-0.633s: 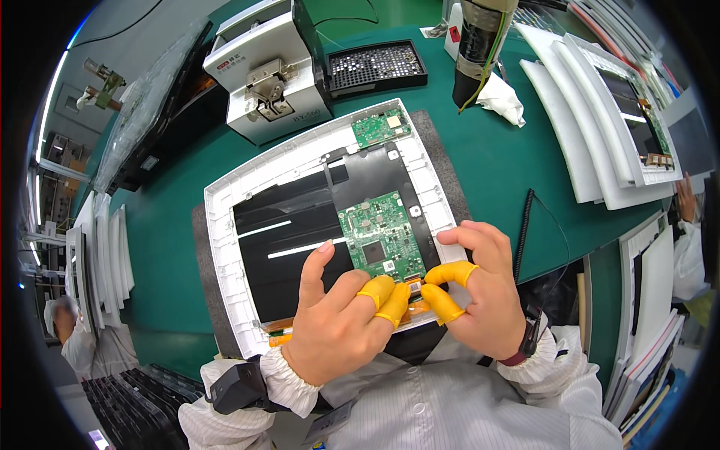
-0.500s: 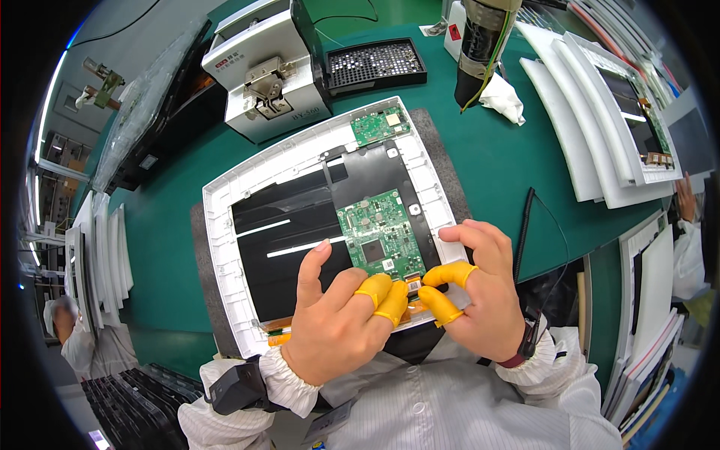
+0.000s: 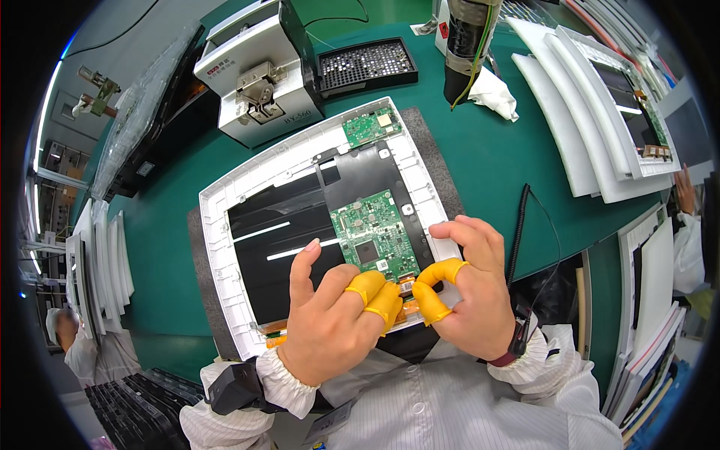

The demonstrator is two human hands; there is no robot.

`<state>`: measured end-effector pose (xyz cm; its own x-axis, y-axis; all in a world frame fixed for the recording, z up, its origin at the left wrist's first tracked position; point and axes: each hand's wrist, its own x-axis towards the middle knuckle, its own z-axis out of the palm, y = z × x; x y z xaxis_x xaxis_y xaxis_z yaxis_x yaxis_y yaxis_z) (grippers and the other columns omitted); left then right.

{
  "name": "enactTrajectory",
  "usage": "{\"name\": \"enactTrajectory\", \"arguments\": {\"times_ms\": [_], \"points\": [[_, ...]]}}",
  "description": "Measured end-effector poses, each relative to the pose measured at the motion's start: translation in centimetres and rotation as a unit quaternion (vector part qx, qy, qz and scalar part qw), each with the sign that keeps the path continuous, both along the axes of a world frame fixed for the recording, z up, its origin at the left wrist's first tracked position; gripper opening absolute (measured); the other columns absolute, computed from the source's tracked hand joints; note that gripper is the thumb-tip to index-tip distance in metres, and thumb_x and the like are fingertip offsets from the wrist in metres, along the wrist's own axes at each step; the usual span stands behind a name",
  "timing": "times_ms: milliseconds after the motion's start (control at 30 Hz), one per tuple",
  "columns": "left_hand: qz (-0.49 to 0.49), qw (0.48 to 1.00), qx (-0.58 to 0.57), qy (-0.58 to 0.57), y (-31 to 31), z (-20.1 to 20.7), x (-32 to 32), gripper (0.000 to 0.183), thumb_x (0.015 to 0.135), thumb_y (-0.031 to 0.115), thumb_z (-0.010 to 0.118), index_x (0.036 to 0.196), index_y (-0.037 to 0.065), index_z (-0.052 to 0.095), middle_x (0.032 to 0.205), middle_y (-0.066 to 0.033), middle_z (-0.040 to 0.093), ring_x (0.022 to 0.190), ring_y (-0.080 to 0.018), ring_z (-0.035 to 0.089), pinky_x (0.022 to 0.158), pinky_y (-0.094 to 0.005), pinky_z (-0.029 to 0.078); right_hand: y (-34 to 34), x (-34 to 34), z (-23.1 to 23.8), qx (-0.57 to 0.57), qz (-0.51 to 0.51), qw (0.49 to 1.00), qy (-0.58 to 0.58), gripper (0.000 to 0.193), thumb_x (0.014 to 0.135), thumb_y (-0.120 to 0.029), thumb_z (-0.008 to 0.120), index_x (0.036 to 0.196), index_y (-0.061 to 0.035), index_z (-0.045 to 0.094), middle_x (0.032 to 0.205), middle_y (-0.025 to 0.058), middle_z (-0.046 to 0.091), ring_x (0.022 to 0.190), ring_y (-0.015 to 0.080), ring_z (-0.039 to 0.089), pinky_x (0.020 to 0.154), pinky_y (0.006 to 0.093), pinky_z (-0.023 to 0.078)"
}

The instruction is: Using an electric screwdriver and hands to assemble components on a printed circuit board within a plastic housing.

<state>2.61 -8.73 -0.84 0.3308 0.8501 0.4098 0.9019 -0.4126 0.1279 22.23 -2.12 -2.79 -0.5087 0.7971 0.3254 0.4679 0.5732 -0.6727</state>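
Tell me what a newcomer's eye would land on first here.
First, the bright yellow finger covers on the left hand and right hand, close together at the near edge of the larger green circuit board. Next, the white frame around it, mid-picture; then the boxy white machine at upper left.

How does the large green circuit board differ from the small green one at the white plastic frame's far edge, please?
The large green circuit board covers more area than the small green circuit board. The large board has a dark square chip; the small board, a pale square component. The left hand and right hand are near the large board, not the small board. Both are flat and green.
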Motion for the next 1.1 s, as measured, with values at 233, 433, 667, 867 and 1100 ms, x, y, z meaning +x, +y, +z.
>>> {"name": "enactTrajectory", "arguments": {"times_ms": [233, 433, 667, 867, 1100], "points": [[0.008, 1.000, -0.006, -0.017, 0.12, 0.01, 0.03, 0.009, 0.072, 0.015, 0.074, 0.077, 0.010, 0.068, 0.090, -0.0016, 0.068, 0.091, -0.0202, 0.064, 0.112, -0.0601, 0.029, -0.17, -0.25, -0.09, 0.007, -0.012, 1.000, 0.003, 0.018, 0.066, -0.006, 0.079, 0.077, 0.0007, 0.066, 0.131, 0.0115, 0.056, 0.127, 0.0384, 0.045, 0.104, 0.0470, 0.036], [0.013, 0.999, -0.018, -0.024, 0.13, 0.04, -0.02, 0.010, 0.073, 0.015, 0.074, 0.079, 0.010, 0.069, 0.091, -0.0009, 0.069, 0.091, -0.0200, 0.064, 0.112, -0.0590, 0.029, -0.15, -0.19, -0.01, 0.008, -0.006, 1.000, -0.004, 0.020, 0.067, -0.003, 0.080, 0.081, -0.0030, 0.066, 0.128, 0.0119, 0.055, 0.125, 0.0387, 0.045, 0.106, 0.0467, 0.037], [0.002, 1.000, -0.013, -0.012, 0.10, 0.04, -0.02, 0.009, 0.070, 0.014, 0.075, 0.075, 0.009, 0.069, 0.090, -0.0021, 0.070, 0.090, -0.0198, 0.064, 0.112, -0.0595, 0.029, -0.16, -0.29, -0.01, 0.012, -0.012, 1.000, -0.006, 0.021, 0.066, -0.003, 0.080, 0.081, -0.0029, 0.065, 0.128, 0.0121, 0.055, 0.123, 0.0385, 0.046, 0.105, 0.0470, 0.038], [-0.004, 1.000, -0.020, -0.010, 0.09, 0.12, -0.16, 0.008, 0.069, 0.014, 0.074, 0.075, 0.009, 0.070, 0.090, -0.0025, 0.070, 0.090, -0.0193, 0.064, 0.112, -0.0594, 0.030, -0.21, -0.43, -0.12, 0.011, -0.015, 1.000, -0.005, 0.023, 0.065, -0.002, 0.080, 0.083, -0.0033, 0.065, 0.126, 0.0120, 0.055, 0.122, 0.0375, 0.047, 0.104, 0.0467, 0.039], [-0.006, 1.000, -0.019, -0.014, 0.16, 0.18, -0.10, 0.008, 0.070, 0.014, 0.073, 0.076, 0.009, 0.071, 0.091, -0.0022, 0.070, 0.093, -0.0196, 0.063, 0.112, -0.0590, 0.029, -0.29, -0.34, -0.06, 0.022, -0.016, 1.000, 0.014, 0.021, 0.066, -0.005, 0.080, 0.083, 0.0000, 0.068, 0.123, 0.0122, 0.058, 0.121, 0.0373, 0.051, 0.101, 0.0461, 0.040]]}}
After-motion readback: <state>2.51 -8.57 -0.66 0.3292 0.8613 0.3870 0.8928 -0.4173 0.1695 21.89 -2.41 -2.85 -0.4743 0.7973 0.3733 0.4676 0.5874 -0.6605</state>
